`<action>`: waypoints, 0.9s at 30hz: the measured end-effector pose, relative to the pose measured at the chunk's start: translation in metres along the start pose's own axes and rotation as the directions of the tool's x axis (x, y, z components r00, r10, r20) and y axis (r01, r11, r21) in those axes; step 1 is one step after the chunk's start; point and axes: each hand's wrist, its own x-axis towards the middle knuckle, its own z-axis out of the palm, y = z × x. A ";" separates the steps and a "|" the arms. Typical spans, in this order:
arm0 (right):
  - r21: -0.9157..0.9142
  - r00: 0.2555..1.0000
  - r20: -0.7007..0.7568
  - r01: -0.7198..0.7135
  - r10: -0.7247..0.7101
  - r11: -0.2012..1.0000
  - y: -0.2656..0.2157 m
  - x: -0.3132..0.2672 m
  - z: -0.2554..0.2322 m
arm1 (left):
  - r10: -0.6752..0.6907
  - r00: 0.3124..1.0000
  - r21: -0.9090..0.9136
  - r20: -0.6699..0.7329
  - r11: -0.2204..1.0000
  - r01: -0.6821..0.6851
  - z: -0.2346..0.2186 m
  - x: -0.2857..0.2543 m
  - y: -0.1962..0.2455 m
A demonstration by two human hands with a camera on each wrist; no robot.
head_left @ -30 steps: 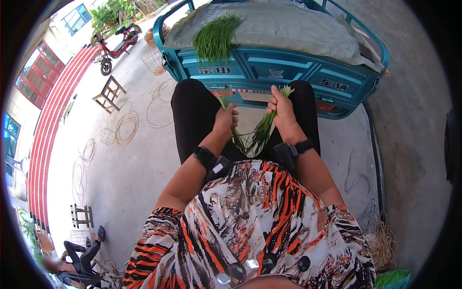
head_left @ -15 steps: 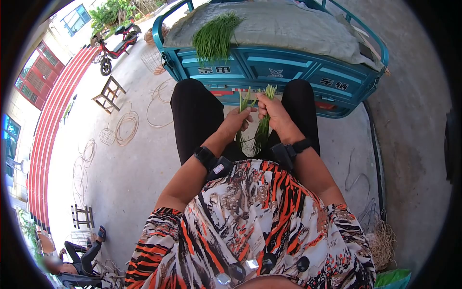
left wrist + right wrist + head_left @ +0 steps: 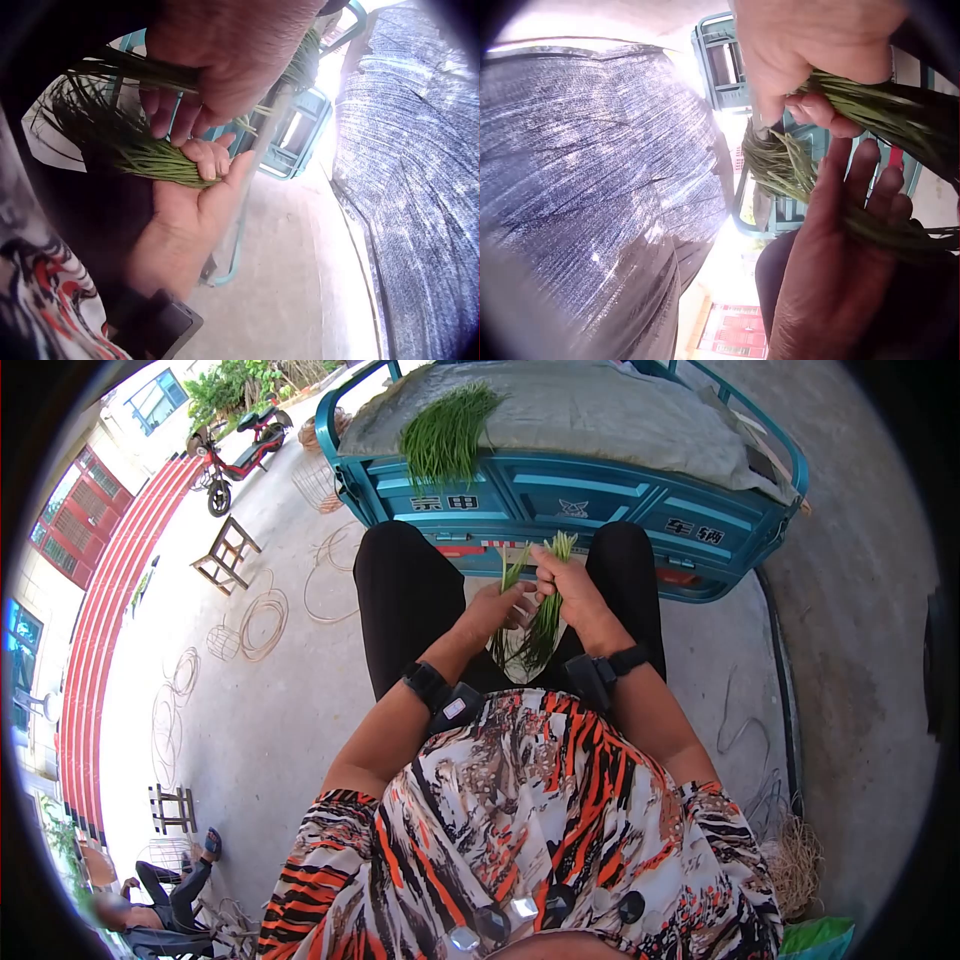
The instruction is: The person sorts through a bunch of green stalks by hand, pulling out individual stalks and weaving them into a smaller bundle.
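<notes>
Between the thighs in the head view, the right hand (image 3: pixel 574 588) grips a bunch of thin green stalks (image 3: pixel 543 632), pale ends up. Close at its left is the left hand (image 3: pixel 492 610), with a smaller bunch (image 3: pixel 511 572) held at the thumb. In the left wrist view the right hand (image 3: pixel 184 225) has its fingers curled over the stalks (image 3: pixel 169 163), below the left hand (image 3: pixel 232 56). From the right wrist view, stalks cross the palm of the left hand (image 3: pixel 847 262), its fingers reaching toward the right hand (image 3: pixel 817 37).
A heap of green stalks (image 3: pixel 450 438) hangs over the edge of a blue cart (image 3: pixel 600 488) ahead. Wooden stools (image 3: pixel 228 556), wire coils (image 3: pixel 264 626) and a red scooter (image 3: pixel 240 460) stand or lie at left. A seated person (image 3: pixel 165 910) is at lower left.
Since a second ago the left hand has moved right with its stalks, and the right hand slightly left, bringing them close together. In the last half second they have shifted little.
</notes>
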 end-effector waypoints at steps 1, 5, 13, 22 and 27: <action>-0.065 1.000 0.017 0.000 0.001 0.998 0.000 -0.001 0.001 | 0.003 1.000 0.047 0.013 0.999 -0.004 0.000 0.000 0.000; -0.135 0.999 -0.041 -0.003 -0.002 0.991 0.003 -0.002 0.001 | 0.010 1.000 0.081 0.007 0.997 -0.010 0.000 0.003 -0.004; -0.059 0.997 -0.083 -0.002 -0.003 0.998 0.007 0.000 -0.004 | 0.043 0.997 -0.089 -0.059 0.995 -0.048 0.003 -0.002 0.003; -0.044 0.997 -0.078 -0.007 0.004 0.999 0.003 -0.002 0.000 | 0.032 0.996 -0.124 -0.081 0.991 -0.042 0.003 -0.002 0.002; -0.058 1.000 -0.026 0.015 -0.017 0.998 0.003 -0.002 0.002 | 0.030 0.999 -0.095 -0.043 0.995 -0.034 0.004 -0.004 0.004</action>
